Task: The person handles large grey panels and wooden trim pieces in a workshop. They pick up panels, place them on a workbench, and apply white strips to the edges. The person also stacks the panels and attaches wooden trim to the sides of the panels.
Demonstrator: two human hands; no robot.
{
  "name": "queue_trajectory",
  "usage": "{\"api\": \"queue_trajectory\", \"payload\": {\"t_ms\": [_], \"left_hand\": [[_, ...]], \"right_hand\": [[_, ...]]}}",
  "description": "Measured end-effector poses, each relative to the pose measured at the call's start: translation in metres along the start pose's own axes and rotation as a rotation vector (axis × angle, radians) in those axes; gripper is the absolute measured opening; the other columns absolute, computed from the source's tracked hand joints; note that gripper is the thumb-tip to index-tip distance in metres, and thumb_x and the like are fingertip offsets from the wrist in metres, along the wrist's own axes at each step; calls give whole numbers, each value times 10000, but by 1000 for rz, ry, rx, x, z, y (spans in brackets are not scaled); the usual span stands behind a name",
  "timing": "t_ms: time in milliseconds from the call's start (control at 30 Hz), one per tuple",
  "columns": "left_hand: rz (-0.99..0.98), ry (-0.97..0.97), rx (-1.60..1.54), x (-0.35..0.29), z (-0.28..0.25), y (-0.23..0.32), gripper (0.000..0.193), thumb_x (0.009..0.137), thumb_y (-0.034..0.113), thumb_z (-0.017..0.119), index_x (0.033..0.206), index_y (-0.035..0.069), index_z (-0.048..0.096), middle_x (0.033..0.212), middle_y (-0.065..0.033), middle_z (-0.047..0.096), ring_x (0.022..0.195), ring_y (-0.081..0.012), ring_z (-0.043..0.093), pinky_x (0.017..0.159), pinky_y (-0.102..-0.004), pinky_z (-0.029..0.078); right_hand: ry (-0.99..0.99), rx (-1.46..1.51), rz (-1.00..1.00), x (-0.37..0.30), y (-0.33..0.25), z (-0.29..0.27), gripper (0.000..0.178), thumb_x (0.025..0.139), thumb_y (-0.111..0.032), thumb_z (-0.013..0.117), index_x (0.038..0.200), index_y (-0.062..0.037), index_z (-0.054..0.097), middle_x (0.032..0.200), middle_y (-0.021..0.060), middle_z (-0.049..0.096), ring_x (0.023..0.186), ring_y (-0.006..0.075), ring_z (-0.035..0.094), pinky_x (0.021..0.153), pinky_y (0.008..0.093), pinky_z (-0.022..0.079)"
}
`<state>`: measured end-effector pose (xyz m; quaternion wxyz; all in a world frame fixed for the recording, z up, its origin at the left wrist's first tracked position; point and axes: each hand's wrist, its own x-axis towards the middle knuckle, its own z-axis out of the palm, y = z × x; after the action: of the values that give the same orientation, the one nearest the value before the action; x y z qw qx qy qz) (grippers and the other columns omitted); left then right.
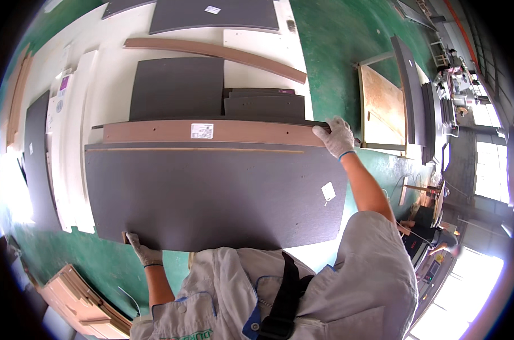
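A large dark grey panel (211,192) lies in front of me, with a thin groove along its far part and a white label at its right. Along its far side runs a brown strip (172,131) with a label and small holes, and a dark board (257,119) shows as a thin edge behind it. My right hand (337,137), in a white glove, closes over the right end of that board, thumb by the strip. My gloved left hand (143,250) grips the panel's near left edge; a small brown piece (125,238) shows beside its fingertips, and the fingers' undersides are hidden.
Farther back on the white table (104,68) are dark panels (177,88), a long brown strip (223,52) and white boards (75,136). Wooden pieces (81,300) stand at the lower left. A wooden frame (383,107) with leaning dark panels is at the right; a person (444,241) is beyond.
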<state>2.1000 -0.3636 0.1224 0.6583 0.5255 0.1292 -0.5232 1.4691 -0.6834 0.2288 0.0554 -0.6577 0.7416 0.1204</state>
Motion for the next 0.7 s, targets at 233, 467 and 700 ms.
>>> {"api": "queue_trajectory", "payload": {"t_ms": [233, 467, 700], "left_hand": [[73, 41, 64, -7, 20, -10, 676, 975, 586, 630, 1499, 176, 509, 1506, -31, 524, 1352, -278, 510, 1149, -478, 432], [18, 16, -160, -29, 35, -37, 546, 973, 455, 698, 1371, 89, 618, 1367, -83, 653, 1260, -301, 601, 1108, -475, 476], [-75, 15, -340, -23, 25, -34, 439, 977, 408, 709, 1271, 84, 679, 1246, -95, 719, 1135, -310, 674, 1046, -490, 520]], "right_hand": [[-113, 158, -154, 17, 39, 6, 829, 886, -756, 585, 1322, -57, 679, 1389, 171, 634, 1313, 361, 558, 1111, 473, 429], [-631, 36, -327, 77, -28, -1, 1045, 800, -817, 614, 1257, 123, 641, 1154, 337, 703, 1079, 426, 701, 930, 460, 523], [-484, 160, -584, 82, -23, 31, 812, 904, -777, 496, 820, 6, 693, 846, 293, 678, 853, 486, 650, 758, 556, 472]]}}
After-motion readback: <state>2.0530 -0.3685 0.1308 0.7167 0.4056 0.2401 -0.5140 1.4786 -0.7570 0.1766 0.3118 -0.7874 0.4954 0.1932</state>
